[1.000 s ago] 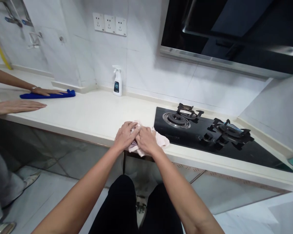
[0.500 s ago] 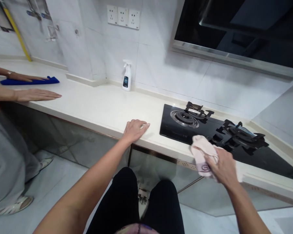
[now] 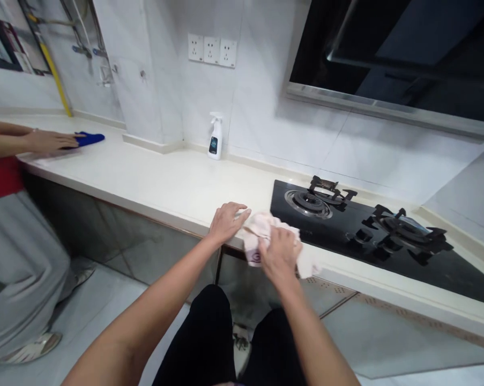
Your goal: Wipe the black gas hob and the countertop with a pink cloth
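My right hand (image 3: 280, 253) grips a pale pink cloth (image 3: 259, 234) and presses it on the front edge of the cream countertop (image 3: 161, 185), just left of the black gas hob (image 3: 358, 230). The cloth hangs a little over the edge. Beside it on the left, my left hand (image 3: 226, 221) lies flat on the counter edge with its fingers stretched out, the fingertips touching the cloth.
A white spray bottle (image 3: 215, 137) stands at the back by the tiled wall. A black range hood (image 3: 394, 59) hangs above the hob. At far left another person's hand (image 3: 49, 141) rests on a blue cloth (image 3: 89, 139) on the counter.
My right hand has carried the pink cloth leftward along the counter edge, from in front of the hob back to my left hand. The other person's blue cloth is more bunched.
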